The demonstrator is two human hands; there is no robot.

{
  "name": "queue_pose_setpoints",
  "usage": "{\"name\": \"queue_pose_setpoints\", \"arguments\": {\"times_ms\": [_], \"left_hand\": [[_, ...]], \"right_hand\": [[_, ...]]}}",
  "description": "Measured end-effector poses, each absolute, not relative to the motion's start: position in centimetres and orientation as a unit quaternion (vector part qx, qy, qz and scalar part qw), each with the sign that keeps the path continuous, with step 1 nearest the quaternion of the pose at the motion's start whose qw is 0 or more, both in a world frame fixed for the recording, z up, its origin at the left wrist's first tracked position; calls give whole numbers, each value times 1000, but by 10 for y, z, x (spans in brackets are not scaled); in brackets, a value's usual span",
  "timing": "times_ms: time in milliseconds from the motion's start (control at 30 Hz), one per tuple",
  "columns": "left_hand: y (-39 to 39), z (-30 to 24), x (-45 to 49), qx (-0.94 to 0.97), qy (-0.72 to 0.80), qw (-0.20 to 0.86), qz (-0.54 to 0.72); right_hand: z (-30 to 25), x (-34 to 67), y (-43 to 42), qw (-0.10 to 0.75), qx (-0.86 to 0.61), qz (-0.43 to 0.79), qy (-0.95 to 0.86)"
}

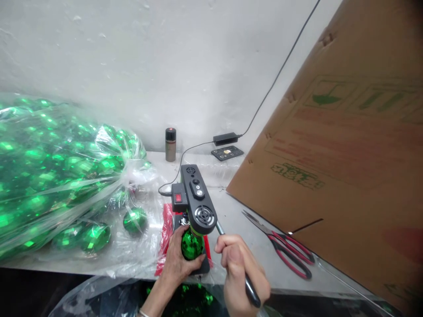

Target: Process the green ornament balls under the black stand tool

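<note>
My left hand is wrapped round a shiny green faceted ball ornament, its top right under the rounded end of a black machine with round vents and a red switch. My right hand grips a slim metal rod with a black handle. The rod's far end meets the side of the machine; whether it is attached there, I cannot tell. Beneath the machine lies red plastic. Loose green ball ornaments rest to the left on clear plastic.
A big clear bag full of green balls fills the left. Red-and-black scissors lie right, beside a large cardboard box. Behind are a small dark-capped bottle, a power adapter with its cord and a patterned phone-like slab.
</note>
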State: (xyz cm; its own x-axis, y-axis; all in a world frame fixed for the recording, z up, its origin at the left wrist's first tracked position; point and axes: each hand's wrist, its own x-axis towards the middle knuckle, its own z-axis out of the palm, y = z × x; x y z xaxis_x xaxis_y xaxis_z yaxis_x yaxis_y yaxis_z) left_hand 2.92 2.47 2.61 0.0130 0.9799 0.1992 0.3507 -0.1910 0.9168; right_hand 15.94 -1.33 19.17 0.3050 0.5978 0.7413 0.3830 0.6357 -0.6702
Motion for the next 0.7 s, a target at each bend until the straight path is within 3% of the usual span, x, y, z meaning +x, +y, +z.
{"name": "queue_pose_setpoints", "arguments": {"times_ms": [700], "left_hand": [[27,23,34,641,539,311,448]], "right_hand": [[167,155,-7,726,-410,59,-549]]}}
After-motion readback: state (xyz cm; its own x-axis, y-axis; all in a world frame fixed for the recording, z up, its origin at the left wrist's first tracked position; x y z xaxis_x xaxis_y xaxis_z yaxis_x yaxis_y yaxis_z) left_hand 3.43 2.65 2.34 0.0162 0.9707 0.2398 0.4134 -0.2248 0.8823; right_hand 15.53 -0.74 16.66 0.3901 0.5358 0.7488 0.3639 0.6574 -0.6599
